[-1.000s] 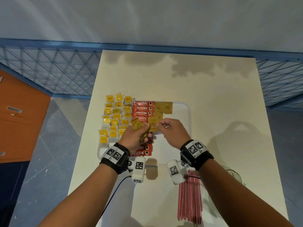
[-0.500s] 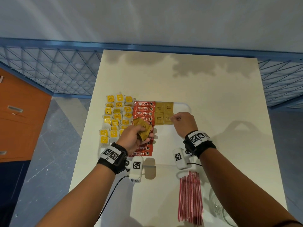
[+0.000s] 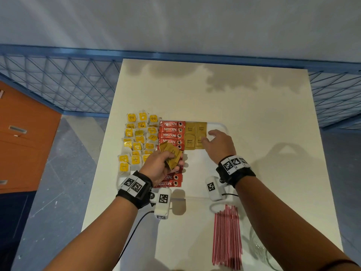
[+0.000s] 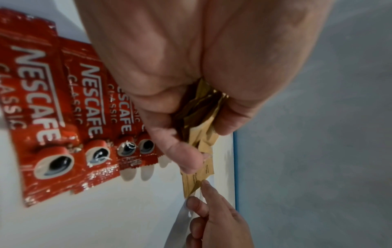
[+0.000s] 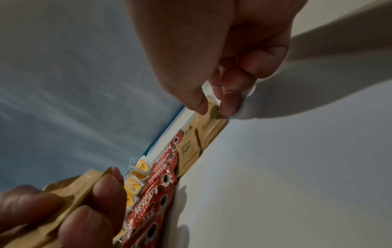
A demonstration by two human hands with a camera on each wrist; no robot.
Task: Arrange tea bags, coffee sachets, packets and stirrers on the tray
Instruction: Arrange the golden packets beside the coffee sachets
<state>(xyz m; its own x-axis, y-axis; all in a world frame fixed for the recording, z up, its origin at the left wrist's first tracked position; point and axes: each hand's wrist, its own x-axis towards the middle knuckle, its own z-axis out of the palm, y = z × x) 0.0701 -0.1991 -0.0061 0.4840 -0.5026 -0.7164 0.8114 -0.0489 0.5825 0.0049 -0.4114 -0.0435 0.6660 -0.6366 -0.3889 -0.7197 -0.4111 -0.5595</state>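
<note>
Left hand grips a bunch of brown packets above the tray; right hand pinches one laid packet at the tray's far edge.

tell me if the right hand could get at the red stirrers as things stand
Probably yes. The red stirrers lie on the table just near-side of the tray, right beside the right forearm, uncovered. The right hand first has to leave the brown sugar packet it touches.
</note>
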